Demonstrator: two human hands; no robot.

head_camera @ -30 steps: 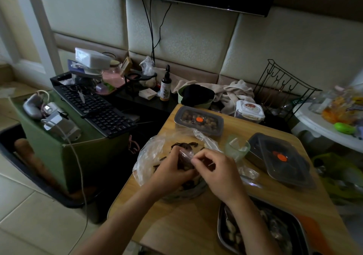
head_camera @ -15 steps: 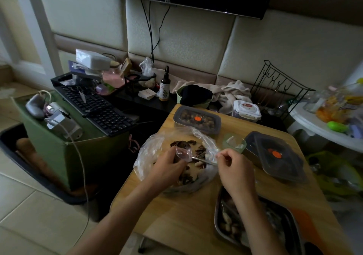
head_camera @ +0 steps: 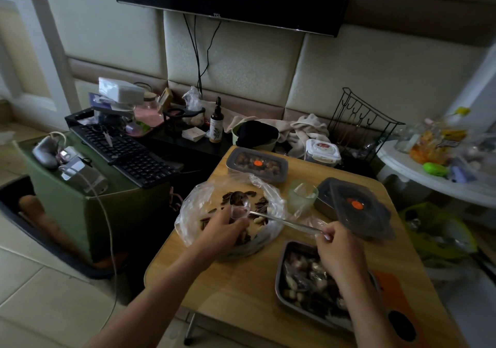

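A clear plastic bag (head_camera: 200,202) lies open on the wooden table (head_camera: 228,288), with dark nuts (head_camera: 261,202) spread inside it. My left hand (head_camera: 225,231) rests in the bag and pinches a small clear plastic piece (head_camera: 237,211) at the bowl of a long metal spoon (head_camera: 284,221). My right hand (head_camera: 339,245) grips the spoon's handle end, to the right of the bag. A steel tray (head_camera: 280,288) of mixed nuts sits under my right forearm.
A lidded grey container (head_camera: 256,164) stands behind the bag, a small green cup (head_camera: 302,196) and a second container with a loose lid (head_camera: 357,205) to its right. Keyboards (head_camera: 126,150) lie on a green box at left. A white side table (head_camera: 429,176) stands at right.
My hands have parted: the right hand has drawn back to the right along the spoon's handle, while the left stays in the bag at the spoon's bowl. The camera has tilted up slightly.
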